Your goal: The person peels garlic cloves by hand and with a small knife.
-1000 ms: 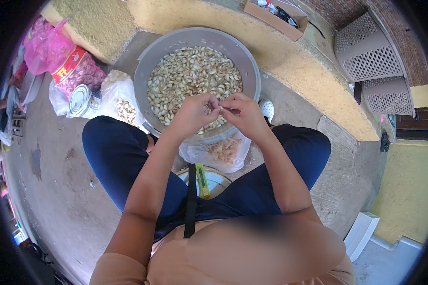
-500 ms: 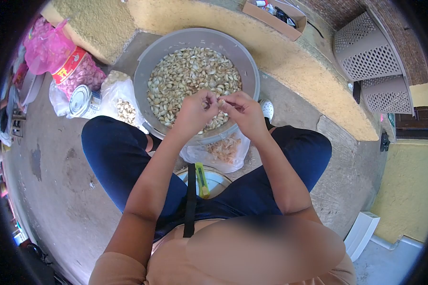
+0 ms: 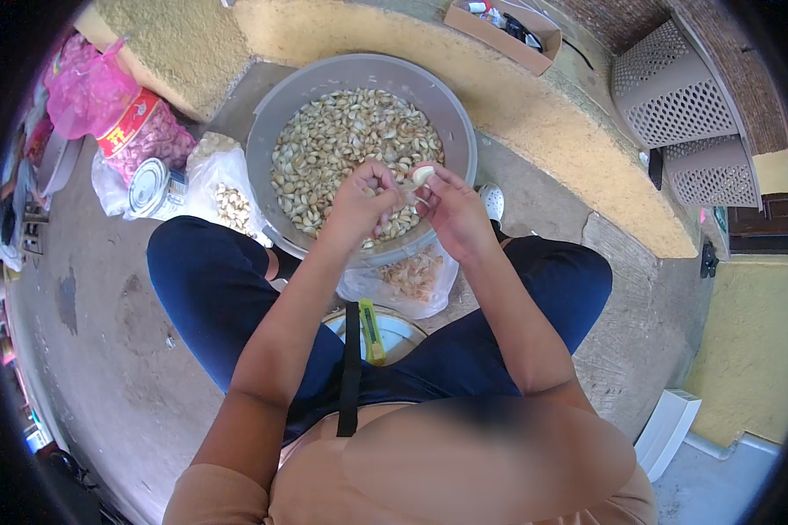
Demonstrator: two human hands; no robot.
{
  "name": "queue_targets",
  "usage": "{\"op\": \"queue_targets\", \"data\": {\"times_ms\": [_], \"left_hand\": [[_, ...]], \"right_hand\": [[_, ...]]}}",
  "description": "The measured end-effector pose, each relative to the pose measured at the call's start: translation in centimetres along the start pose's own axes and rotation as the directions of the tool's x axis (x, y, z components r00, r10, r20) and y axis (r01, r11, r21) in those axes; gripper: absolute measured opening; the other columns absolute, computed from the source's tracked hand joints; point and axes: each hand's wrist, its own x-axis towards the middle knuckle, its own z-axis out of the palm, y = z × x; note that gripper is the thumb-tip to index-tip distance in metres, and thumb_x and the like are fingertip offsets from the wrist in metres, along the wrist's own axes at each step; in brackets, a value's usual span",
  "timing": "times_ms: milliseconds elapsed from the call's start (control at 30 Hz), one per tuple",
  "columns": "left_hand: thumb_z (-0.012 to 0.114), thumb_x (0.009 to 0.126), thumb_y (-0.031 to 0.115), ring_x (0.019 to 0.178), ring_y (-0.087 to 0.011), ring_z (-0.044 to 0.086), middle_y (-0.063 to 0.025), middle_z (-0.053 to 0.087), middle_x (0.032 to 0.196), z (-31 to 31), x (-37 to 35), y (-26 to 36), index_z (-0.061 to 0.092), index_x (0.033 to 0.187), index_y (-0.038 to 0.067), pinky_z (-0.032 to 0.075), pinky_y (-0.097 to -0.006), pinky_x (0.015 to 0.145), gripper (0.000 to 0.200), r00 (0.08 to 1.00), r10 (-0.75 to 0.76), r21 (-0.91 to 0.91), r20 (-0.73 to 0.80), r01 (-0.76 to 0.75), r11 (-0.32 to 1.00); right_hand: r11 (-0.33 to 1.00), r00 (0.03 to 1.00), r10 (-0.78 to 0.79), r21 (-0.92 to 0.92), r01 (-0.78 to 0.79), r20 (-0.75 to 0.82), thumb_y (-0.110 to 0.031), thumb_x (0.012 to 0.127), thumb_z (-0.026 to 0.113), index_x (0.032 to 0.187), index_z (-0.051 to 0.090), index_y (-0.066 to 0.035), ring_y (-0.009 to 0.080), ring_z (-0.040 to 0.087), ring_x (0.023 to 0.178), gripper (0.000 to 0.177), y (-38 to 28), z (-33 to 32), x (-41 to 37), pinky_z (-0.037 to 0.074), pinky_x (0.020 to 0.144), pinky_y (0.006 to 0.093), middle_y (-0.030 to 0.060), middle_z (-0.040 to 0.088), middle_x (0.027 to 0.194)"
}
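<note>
My right hand (image 3: 455, 214) pinches a pale garlic clove (image 3: 423, 175) between thumb and fingertips. A thin strip of garlic skin (image 3: 407, 192) stretches between the clove and my left hand (image 3: 362, 206), whose fingers are closed on the skin's other end. Both hands are over the near part of a wide grey basin (image 3: 267, 109). Inside it lie many loose garlic cloves (image 3: 350, 127), most with skin on. Under the basin's near rim, a clear plastic bag (image 3: 436, 293) holds papery garlic peels (image 3: 409, 276).
At the left stand a pink mesh sack of garlic (image 3: 153, 140), a tin can (image 3: 153, 188) and a white bag (image 3: 236, 171) with peeled cloves (image 3: 232, 206). A low yellow wall (image 3: 552, 131) curves behind the basin, with a cardboard box (image 3: 499, 39) on it. Between my legs is a yellow-green packet (image 3: 372, 332).
My hands have moved slightly apart. The garlic clove now shows at my right fingertips, with a strip of skin pulled toward my left hand.
</note>
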Motion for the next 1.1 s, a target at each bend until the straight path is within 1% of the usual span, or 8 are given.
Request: {"op": "queue_targets", "data": {"times_ms": [133, 367, 500, 600, 800, 900, 1000, 1100], "left_hand": [[0.061, 0.069, 0.005, 0.039, -0.0047, 0.042, -0.0008, 0.049, 0.058, 0.1, 0.1, -1.3, 0.046, 0.075, 0.007, 0.030, -0.0194, 0.030, 0.016, 0.997, -0.074, 0.064, 0.004, 0.074, 0.995], [0.064, 0.070, 0.010, 0.038, -0.0060, 0.041, -0.0030, 0.057, 0.067, 1.5, -0.5, -5.5, 0.050, 0.086, 0.004, 0.031, -0.0200, 0.030, 0.022, 0.970, -0.241, 0.255, 0.019, 0.228, 0.940], [0.064, 0.071, 0.014, 0.039, -0.0071, 0.042, -0.0033, 0.060, 0.072, 1.9, -0.5, -9.7, 0.054, 0.095, 0.004, 0.032, -0.0216, 0.031, 0.027, 0.908, -0.404, 0.430, 0.111, 0.323, 0.843], [0.069, 0.066, 0.017, 0.052, -0.0100, 0.054, -0.0066, 0.063, 0.076, 1.7, -0.3, -12.3, 0.062, 0.089, 0.004, 0.043, -0.0255, 0.043, 0.028, 0.861, -0.489, 0.551, 0.142, 0.342, 0.761], [0.062, 0.061, 0.008, 0.078, -0.0210, 0.061, -0.0120, 0.064, 0.085, 2.0, -1.5, -13.4, 0.063, 0.092, 0.005, 0.047, -0.0308, 0.068, 0.032, 0.785, -0.532, 0.818, 0.316, 0.058, 0.572], [0.058, 0.058, 0.005, 0.078, -0.0262, 0.060, -0.0142, 0.063, 0.084, 0.1, -0.7, -20.5, 0.064, 0.088, 0.005, 0.047, -0.0328, 0.069, 0.030, 0.837, -0.361, 0.799, 0.411, -0.140, 0.585], [0.059, 0.057, 0.005, 0.078, -0.0275, 0.060, -0.0148, 0.062, 0.081, 0.6, -1.1, -19.9, 0.062, 0.081, 0.004, 0.046, -0.0343, 0.069, 0.024, 0.907, -0.331, 0.837, 0.259, -0.040, 0.545], [0.061, 0.058, 0.008, 0.078, -0.0281, 0.059, -0.0153, 0.061, 0.079, 0.1, -0.4, -20.3, 0.059, 0.076, 0.004, 0.046, -0.0352, 0.069, 0.019, 0.889, -0.306, 0.801, 0.341, -0.104, 0.590]], "right_hand": [[0.965, 0.996, 0.076, 0.257, -0.060, -0.055, -0.017, 0.082, 0.054, 0.104, 0.052, -0.008, 0.0108, 0.053, 0.077, 0.025, -0.4, -0.8, 0.3, 0.042, 0.068, 0.0262, 0.0006, 0.058, 0.092], [0.990, 0.964, -0.122, 0.044, 0.136, -0.237, -0.017, 0.080, 0.056, 0.098, 0.054, -0.007, 0.0129, 0.052, 0.078, 0.021, -5.0, -5.0, 1.1, 0.043, 0.068, 0.0275, 0.0016, 0.055, 0.085], [0.993, 0.973, -0.121, -0.035, 0.116, -0.197, -0.016, 0.080, 0.056, 0.100, 0.054, -0.006, 0.0106, 0.052, 0.075, 0.022, -5.2, -5.1, 0.8, 0.042, 0.067, 0.0260, 0.0010, 0.056, 0.083], [0.981, 0.984, -0.090, -0.182, 0.062, -0.153, -0.015, 0.080, 0.056, 0.102, 0.054, -0.006, 0.0088, 0.052, 0.072, 0.024, -4.2, -5.4, 1.4, 0.041, 0.067, 0.0248, 0.0001, 0.057, 0.083], [0.944, 0.988, -0.044, -0.331, -0.006, -0.146, -0.015, 0.079, 0.057, 0.101, 0.057, -0.006, 0.0069, 0.051, 0.072, 0.024, -2.9, -5.2, 2.0, 0.040, 0.065, 0.0224, -0.0015, 0.057, 0.081], [0.925, 0.988, -0.050, -0.379, -0.011, -0.149, -0.014, 0.078, 0.058, 0.099, 0.059, -0.006, 0.0062, 0.051, 0.071, 0.022, -2.3, -5.5, 2.5, 0.040, 0.064, 0.0213, -0.0021, 0.057, 0.079], [0.898, 0.988, -0.056, -0.440, -0.014, -0.146, -0.014, 0.077, 0.059, 0.097, 0.060, -0.006, 0.0058, 0.051, 0.069, 0.021, -1.6, -6.3, 3.4, 0.039, 0.062, 0.0204, -0.0026, 0.057, 0.076], [0.870, 0.982, -0.036, -0.489, -0.059, -0.183, -0.015, 0.076, 0.060, 0.095, 0.060, -0.006, 0.0055, 0.050, 0.065, 0.021, -0.3, -7.4, 4.6, 0.039, 0.060, 0.0201, -0.0028, 0.057, 0.074]]}}
